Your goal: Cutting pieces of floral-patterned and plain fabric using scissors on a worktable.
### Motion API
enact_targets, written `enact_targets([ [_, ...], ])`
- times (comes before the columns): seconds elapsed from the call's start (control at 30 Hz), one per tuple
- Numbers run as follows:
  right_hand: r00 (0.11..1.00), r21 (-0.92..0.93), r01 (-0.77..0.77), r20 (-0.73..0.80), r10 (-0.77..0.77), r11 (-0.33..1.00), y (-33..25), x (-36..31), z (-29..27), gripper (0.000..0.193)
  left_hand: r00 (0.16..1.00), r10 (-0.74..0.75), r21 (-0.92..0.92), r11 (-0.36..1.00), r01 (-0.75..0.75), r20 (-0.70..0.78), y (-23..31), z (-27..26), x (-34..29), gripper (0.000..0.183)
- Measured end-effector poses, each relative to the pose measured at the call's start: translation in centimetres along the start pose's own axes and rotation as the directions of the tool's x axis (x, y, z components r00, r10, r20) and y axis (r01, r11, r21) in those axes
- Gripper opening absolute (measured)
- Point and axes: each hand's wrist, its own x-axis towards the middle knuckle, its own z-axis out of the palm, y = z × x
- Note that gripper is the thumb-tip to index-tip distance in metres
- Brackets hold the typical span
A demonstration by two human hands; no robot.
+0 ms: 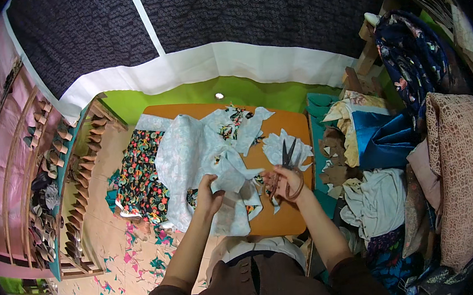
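Pale bluish-white printed fabric (182,147) spreads over an orange tabletop (282,123), its cut edges ragged. My left hand (210,200) is closed on the near part of this fabric, thumb uppermost. In my right hand (291,182) is a pair of scissors (288,153), dark blades pointing up and away from me, fingers about the brownish handles. Just beyond that hand lies a pile of pale cut fabric pieces (273,145), partly behind the blades. Black floral fabric (139,171) hangs over the table's left side, partly under the pale cloth.
Wooden racks of shoe lasts (83,176) stand at the left. Pink and teal scraps (130,251) litter the floor. Folded fabrics, among them a shiny blue one (384,139) and a white heap (375,202), crowd the right side. A dark patterned curtain (246,15) hangs beyond the table.
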Motion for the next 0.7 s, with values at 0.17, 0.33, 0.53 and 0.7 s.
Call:
enact_targets([
  [0.17, 0.966, -0.112, -0.102, 0.226, 0.125, 0.988, 2.4, -0.5, 0.5, 0.025, 0.974, -0.13, -0.455, 0.867, 0.202, 0.183, 0.9, 4.5, -1.3, 0.028],
  [0.33, 0.947, 0.154, 0.187, 0.233, -0.22, 0.97, 2.0, -1.0, 6.8, 0.034, 0.921, -0.204, -0.345, 0.882, 0.32, 0.333, 0.0, 4.5, -2.1, 0.038],
  [0.53, 0.895, 0.089, 0.412, 0.149, -0.421, 0.907, -2.0, 0.1, 6.8, 0.028, 0.833, -0.026, 0.018, 1.0, 0.019, 0.552, -0.8, 2.2, -2.4, 0.039],
  [0.7, 0.862, -0.055, 0.485, 0.195, -0.467, 0.873, -2.8, -0.3, 8.9, 0.032, 0.687, -0.225, 0.05, 0.963, 0.265, 0.691, 1.9, 1.2, -2.9, 0.045],
])
